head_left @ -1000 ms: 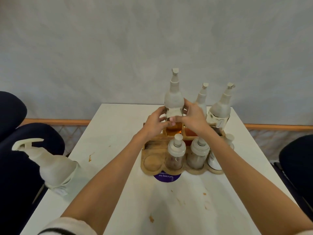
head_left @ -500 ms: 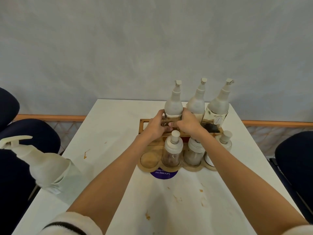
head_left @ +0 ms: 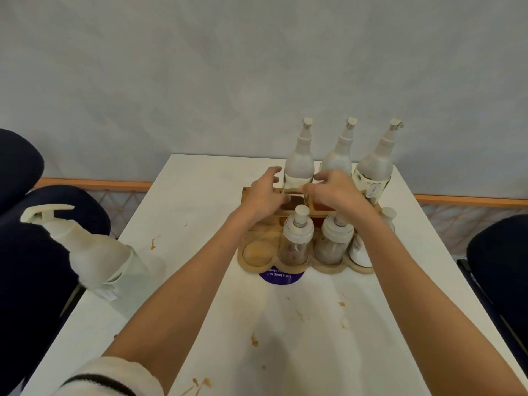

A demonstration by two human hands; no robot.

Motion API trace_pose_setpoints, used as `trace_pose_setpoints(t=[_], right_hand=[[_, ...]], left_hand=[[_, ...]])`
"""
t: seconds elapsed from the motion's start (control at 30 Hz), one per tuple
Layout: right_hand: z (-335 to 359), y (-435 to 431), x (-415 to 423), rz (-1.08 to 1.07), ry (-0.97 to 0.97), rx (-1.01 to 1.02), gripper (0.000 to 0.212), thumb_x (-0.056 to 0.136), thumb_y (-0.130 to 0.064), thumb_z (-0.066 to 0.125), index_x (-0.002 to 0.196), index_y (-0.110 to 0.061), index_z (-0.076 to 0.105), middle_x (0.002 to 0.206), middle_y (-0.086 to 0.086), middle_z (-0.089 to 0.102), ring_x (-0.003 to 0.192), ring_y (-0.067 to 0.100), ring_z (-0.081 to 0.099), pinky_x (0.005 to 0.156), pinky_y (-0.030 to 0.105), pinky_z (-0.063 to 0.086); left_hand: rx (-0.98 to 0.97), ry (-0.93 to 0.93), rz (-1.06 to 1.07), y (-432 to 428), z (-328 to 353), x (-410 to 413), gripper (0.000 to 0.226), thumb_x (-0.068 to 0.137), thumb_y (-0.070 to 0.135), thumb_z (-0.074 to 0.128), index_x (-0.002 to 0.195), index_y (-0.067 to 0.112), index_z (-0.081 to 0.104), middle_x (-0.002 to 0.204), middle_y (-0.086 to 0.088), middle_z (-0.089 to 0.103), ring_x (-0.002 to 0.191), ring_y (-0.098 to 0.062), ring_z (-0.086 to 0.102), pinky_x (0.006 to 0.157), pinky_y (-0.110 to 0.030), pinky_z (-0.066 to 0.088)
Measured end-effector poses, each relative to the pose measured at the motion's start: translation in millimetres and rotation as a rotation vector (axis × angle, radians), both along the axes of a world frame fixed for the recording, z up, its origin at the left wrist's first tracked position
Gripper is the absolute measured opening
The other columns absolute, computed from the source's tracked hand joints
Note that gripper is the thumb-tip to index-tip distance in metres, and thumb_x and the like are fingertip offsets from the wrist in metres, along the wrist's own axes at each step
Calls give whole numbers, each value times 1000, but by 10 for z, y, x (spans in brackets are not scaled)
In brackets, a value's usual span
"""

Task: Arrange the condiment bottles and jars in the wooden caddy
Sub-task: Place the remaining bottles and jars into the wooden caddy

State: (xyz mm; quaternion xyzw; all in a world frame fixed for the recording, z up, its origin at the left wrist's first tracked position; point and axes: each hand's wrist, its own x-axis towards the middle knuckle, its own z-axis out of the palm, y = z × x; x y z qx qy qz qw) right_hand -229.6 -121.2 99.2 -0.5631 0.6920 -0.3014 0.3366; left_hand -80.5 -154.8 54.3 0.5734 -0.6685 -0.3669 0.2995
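A wooden caddy stands on the white table. Three tall white-topped bottles fill its back row: left, middle, right. The front row holds three short pump jars and one empty round slot at the left. My left hand and my right hand flank the base of the left tall bottle with fingers spread. A gap shows between them. My left thumb is clear of the bottle, while my right fingertips sit at its side.
A large white pump bottle stands at the table's left edge. A purple sticker lies just before the caddy. Dark chairs stand at the left and right. Brown stains dot the near tabletop, and a wall is close behind.
The left tall bottle came down from above the caddy into its back-row slot. Both hands, wrapped tightly around it before, have loosened and moved apart.
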Motion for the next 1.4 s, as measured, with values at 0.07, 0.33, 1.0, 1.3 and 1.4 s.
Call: trace_pose_setpoints(t=[0.07, 0.33, 1.0, 1.3, 1.4], right_hand=[[86, 115, -19, -1, -47, -62, 45, 89, -23, 69, 130, -9, 56, 114, 5, 65, 102, 21, 63, 87, 35, 53], [382, 786, 198, 20, -88, -203, 24, 87, -21, 68, 111, -18, 68, 97, 4, 73, 93, 19, 70, 87, 44, 57], [-175, 1848, 2197, 189, -117, -95, 41, 89, -21, 67, 129, -23, 55, 109, -2, 68, 99, 14, 66, 80, 31, 59], [-327, 1768, 2678, 232, -87, -116, 73, 87, -27, 71, 147, -30, 30, 146, 3, 44, 124, 24, 51, 91, 31, 43], [-346, 1766, 2681, 250, -79, -87, 74, 87, -27, 70, 148, -30, 29, 143, 8, 47, 118, 25, 56, 96, 36, 47]], left_hand=[[-45, 42, 25, 120, 161, 46, 69, 88, 14, 70, 147, 22, 35, 145, -6, 47, 126, -25, 51, 100, -37, 46], [-221, 239, -112, 1024, 681, 390, 54, 90, 19, 69, 137, 28, 46, 132, 5, 56, 110, -8, 57, 81, -13, 47], [109, -51, -27, 2374, -139, 2867, 18, 88, 23, 71, 104, 17, 71, 99, 3, 70, 90, -6, 64, 57, -8, 45], [153, 185, 78, 1978, -229, 2925, 87, 74, 22, 85, 144, 22, 33, 127, 3, 50, 111, -17, 52, 80, -25, 43], [174, 305, 8, 1910, -282, 2853, 91, 72, 13, 86, 144, 24, 32, 130, 7, 49, 111, -13, 54, 73, -17, 43]])
